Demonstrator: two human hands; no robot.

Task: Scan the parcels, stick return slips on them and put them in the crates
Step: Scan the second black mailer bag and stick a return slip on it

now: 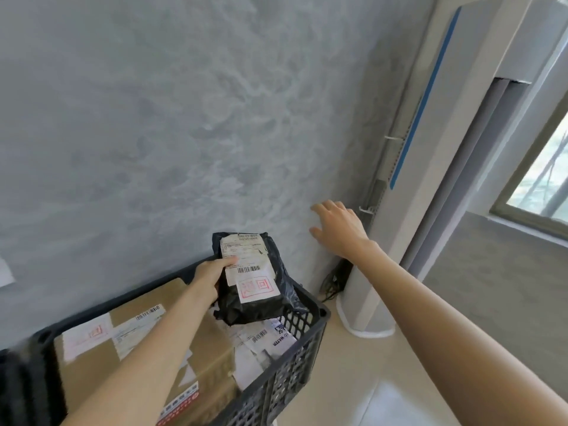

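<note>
My left hand (212,273) grips a black plastic parcel (256,299) by its left edge, thumb on the white shipping label. A red-stamped return slip (257,289) is stuck on the parcel's label. The parcel hangs tilted over the far right corner of a dark grey lattice crate (295,367). Inside the crate lie a brown cardboard box (147,342) with a red-stamped slip and white bagged parcels (264,345). My right hand (338,227) is raised to the right of the parcel, fingers spread, holding nothing, close to the grey wall.
A grey textured wall (184,118) stands right behind the crate. A white column unit (368,296) with a blue stripe stands at the right on the pale floor (353,379), with dark cables (333,282) at its foot. A window (541,179) is at far right.
</note>
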